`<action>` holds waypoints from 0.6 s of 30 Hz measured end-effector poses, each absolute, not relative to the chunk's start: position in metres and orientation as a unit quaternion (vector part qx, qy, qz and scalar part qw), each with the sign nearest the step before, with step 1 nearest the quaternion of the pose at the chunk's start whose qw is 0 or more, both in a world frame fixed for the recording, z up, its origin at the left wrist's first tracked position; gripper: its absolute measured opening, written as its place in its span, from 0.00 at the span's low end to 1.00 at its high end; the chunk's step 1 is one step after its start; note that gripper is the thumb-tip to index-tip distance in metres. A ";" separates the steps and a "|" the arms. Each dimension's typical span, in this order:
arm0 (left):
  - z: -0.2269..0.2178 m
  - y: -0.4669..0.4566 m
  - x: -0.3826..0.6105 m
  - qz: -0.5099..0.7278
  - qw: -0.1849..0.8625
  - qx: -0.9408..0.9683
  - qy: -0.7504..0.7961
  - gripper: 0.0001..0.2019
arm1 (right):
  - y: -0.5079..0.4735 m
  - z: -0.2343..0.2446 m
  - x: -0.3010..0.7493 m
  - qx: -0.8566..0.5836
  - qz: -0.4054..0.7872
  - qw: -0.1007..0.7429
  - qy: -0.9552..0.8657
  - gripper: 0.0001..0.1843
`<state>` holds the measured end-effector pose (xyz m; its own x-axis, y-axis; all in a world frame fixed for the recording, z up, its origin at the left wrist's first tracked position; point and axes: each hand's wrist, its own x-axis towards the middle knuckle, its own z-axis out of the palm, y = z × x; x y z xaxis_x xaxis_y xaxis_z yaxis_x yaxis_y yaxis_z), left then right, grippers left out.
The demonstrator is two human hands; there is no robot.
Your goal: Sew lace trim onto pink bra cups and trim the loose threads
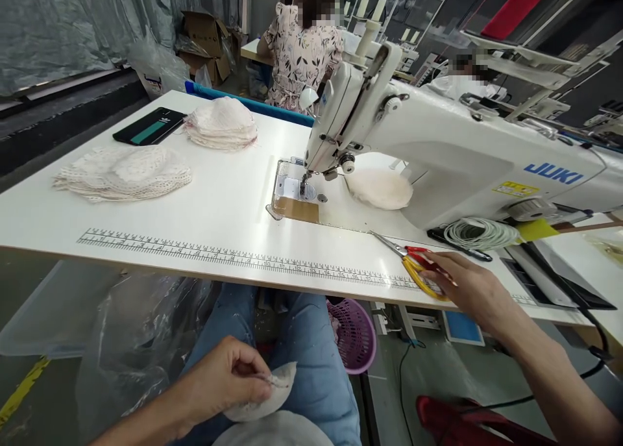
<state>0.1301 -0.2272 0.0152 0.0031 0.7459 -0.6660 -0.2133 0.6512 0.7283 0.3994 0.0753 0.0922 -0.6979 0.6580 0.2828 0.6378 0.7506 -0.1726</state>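
My left hand [224, 378] is down over my lap, fingers pinched on a small white fabric piece [275, 394]. Another pale piece [272, 430] lies on my lap below it. My right hand [470, 287] rests at the table's front edge, fingers curled on the yellow-and-red handles of a pair of scissors [413, 261] whose blades point left along the table. A white sewing machine [438, 147] stands behind, its needle [302, 185] over the plate.
Two stacks of lace pieces [124, 172] [221, 124] and a dark phone [148, 126] lie at the far left of the white table [219, 199]. A pale pad [379, 187] sits under the machine arm. A coiled cord [479, 233], a purple basket [353, 332], a plastic bag [141, 342]. A person works behind.
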 end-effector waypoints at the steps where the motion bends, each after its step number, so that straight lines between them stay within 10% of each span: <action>1: 0.015 -0.227 0.129 0.356 0.675 0.216 0.609 0.16 | 0.063 0.094 0.395 -0.353 -0.011 0.149 -0.924 0.26; 18: 0.022 -0.234 0.112 0.379 0.651 0.291 0.589 0.18 | -0.095 0.055 0.263 -0.197 0.561 -0.131 -0.793 0.15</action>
